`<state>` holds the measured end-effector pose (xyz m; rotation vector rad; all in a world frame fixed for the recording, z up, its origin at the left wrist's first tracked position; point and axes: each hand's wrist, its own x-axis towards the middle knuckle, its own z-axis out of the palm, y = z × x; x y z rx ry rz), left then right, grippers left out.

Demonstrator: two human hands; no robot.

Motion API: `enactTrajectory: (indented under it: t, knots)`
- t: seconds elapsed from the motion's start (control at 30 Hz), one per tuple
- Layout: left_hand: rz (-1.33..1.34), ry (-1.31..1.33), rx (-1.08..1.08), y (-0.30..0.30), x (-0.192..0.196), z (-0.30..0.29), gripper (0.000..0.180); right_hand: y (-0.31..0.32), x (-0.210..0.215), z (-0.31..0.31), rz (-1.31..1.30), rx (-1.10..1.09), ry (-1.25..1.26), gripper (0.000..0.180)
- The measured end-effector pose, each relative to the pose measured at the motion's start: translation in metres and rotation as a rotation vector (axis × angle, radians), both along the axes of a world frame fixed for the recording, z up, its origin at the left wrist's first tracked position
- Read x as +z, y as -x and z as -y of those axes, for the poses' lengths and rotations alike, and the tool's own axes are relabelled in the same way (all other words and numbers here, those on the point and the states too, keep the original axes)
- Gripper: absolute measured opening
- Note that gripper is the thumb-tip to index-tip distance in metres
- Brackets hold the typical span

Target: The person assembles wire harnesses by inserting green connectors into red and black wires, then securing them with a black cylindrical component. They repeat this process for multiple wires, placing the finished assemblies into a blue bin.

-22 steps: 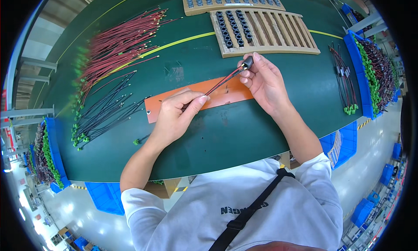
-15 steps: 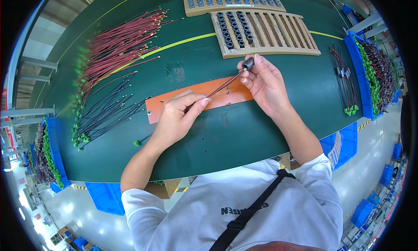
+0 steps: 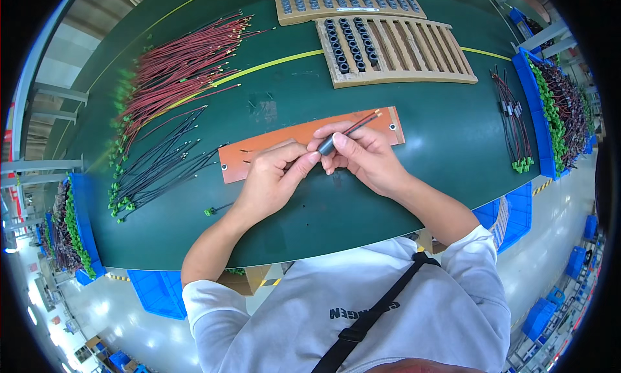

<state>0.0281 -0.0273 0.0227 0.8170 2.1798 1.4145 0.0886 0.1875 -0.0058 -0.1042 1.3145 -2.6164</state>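
Observation:
Both my hands are together over an orange board (image 3: 233,166) on the green table. A black cylindrical sleeve, like a ferrite core (image 3: 326,145), is pinched between the fingers of my right hand (image 3: 370,158). Red and black wires (image 3: 366,121) run through it, their bare metallic tips sticking out beyond my right fingers. My left hand (image 3: 266,179) is closed at the core's other end, thumb and forefinger against the wires there, which are mostly hidden. A green connector (image 3: 209,211) on a dark lead lies left of my left wrist; whether it belongs to these wires I cannot tell.
Red wires (image 3: 187,59) and black wires (image 3: 162,159) with green connectors lie spread at left. A slotted cardboard tray (image 3: 446,53) holds rows of black cores; another tray (image 3: 349,12) stands behind. Finished-looking wires (image 3: 511,117) lie right, beside a filled blue bin (image 3: 540,111).
The core has slid along the wires toward my left hand, and the tips now protrude past it. My right hand has come down and left; my left hand has shifted slightly right.

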Motion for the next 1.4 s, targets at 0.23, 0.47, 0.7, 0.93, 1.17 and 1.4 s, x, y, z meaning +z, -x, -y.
enactTrajectory:
  t: [0.23, 0.47, 0.7, 0.93, 1.17, 1.4]
  knots:
    - [-0.027, 0.121, -0.022, 0.004, 0.010, 0.033, 0.023, 0.015, 0.009, -0.040, -0.193, -0.166, 0.124, 0.030]
    - [0.031, 0.020, -0.053, -0.006, 0.023, 0.042, 0.019, 0.004, 0.008, -0.004, -0.195, 0.082, -0.056, 0.027]
    - [0.040, 0.018, -0.056, 0.003, 0.021, 0.072, 0.020, 0.017, 0.014, 0.042, -0.151, 0.223, -0.250, 0.031]
    - [0.362, -0.320, 0.145, 0.035, -0.003, 0.130, 0.022, 0.043, -0.004, 0.063, -0.039, 0.006, -0.022, 0.030]
    - [0.174, -0.411, 0.299, 0.030, -0.031, 0.112, 0.016, 0.046, -0.019, 0.061, -0.029, -0.027, -0.005, 0.030]
    - [-0.139, -0.363, 0.342, 0.031, -0.044, 0.101, 0.024, 0.045, -0.018, 0.060, 0.018, -0.028, -0.075, 0.028]
